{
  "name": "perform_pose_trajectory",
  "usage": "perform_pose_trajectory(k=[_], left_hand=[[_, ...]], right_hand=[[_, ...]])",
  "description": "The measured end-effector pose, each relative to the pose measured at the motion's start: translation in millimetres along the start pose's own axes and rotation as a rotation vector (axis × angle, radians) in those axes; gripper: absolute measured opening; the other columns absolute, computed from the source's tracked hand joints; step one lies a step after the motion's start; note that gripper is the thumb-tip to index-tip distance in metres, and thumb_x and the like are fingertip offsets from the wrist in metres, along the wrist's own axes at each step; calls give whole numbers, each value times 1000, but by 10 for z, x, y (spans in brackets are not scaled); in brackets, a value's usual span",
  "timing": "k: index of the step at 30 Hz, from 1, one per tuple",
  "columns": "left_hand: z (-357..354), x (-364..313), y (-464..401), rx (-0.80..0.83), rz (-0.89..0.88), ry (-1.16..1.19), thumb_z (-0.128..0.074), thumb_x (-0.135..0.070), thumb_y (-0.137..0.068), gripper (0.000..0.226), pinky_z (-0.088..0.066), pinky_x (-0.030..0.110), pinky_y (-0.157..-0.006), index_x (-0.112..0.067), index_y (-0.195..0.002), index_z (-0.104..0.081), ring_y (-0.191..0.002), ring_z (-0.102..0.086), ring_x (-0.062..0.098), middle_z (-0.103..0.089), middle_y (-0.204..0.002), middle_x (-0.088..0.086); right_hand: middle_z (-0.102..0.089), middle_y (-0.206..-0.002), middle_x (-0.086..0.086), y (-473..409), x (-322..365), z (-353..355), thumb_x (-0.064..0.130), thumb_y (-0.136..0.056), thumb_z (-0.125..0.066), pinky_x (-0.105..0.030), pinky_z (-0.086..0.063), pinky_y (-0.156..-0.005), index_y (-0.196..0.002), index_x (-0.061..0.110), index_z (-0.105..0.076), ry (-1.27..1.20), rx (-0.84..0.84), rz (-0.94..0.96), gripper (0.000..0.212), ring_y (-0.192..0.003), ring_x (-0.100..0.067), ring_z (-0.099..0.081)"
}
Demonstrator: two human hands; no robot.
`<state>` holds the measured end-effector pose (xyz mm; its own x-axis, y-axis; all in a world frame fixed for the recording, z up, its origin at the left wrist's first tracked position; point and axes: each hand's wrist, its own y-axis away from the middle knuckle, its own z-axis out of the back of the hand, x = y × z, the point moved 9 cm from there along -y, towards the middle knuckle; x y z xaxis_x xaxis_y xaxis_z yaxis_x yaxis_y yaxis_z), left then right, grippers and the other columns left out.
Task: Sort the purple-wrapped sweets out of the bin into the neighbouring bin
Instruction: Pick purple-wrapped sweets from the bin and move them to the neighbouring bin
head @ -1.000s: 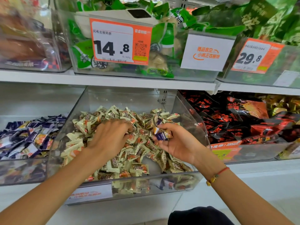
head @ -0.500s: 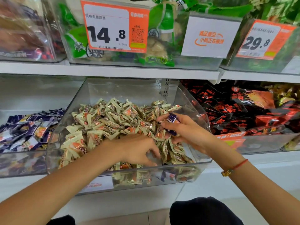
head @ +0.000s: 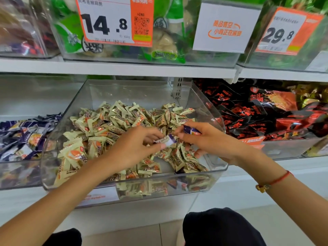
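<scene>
A clear plastic bin on the lower shelf holds a heap of cream-wrapped sweets. My left hand is over the heap and pinches a purple-wrapped sweet between thumb and fingers. My right hand is beside it, fingertips almost touching the left, and holds another purple-wrapped sweet. A few dark purple wrappers show low at the bin's front. The neighbouring bin to the left holds purple-wrapped sweets.
To the right a bin holds red-and-black packets. The upper shelf carries bins of green packets with price tags 14.8 and 29.8. My dark-clad knees are below the shelf front.
My left hand has come up out of the heap with a purple sweet pinched in it and met the right hand. The view has moved closer and lower.
</scene>
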<state>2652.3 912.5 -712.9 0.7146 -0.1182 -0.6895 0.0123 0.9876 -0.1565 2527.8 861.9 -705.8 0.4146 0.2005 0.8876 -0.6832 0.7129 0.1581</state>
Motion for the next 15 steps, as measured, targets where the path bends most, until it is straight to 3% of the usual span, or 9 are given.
perform_pose_trajectory(k=[4,9,11,15], left_hand=[[56,30,51,-77,124,393,-70,-21,-82,22,-44,1,-61,-35,-97,-63,-72,-59,-19,-63,-86,-26],[117,38,-2,-238,198,629,-79,-26,-71,21,-48,7,-58,-23,-90,-71,-73,-68,-4,-73,-78,-15],[70,31,-37,-167,181,493,-79,-32,-70,21,-51,9,-62,-22,-87,-71,-73,-67,-4,-73,-80,-14],[-449,-8,-81,294,9,-323,-71,-43,-79,21,-50,22,-83,-30,-96,-73,-75,-60,-6,-64,-83,-25]], right_hand=[[-54,-93,-2,-91,-51,-163,28,-101,-45,-16,-50,-54,-120,13,-56,-73,-20,-37,27,-75,-10,-56],[-57,-83,0,-62,170,-98,19,-100,-46,-20,-45,-48,-115,6,-54,-89,-150,178,21,-61,-7,-55],[-58,-77,-4,4,221,55,19,-100,-47,-25,-42,-48,-110,3,-54,-53,-238,247,20,-62,-18,-54],[-56,-61,6,166,218,286,18,-100,-47,-23,-41,-47,-100,8,-54,-5,-329,281,13,-51,-11,-48]])
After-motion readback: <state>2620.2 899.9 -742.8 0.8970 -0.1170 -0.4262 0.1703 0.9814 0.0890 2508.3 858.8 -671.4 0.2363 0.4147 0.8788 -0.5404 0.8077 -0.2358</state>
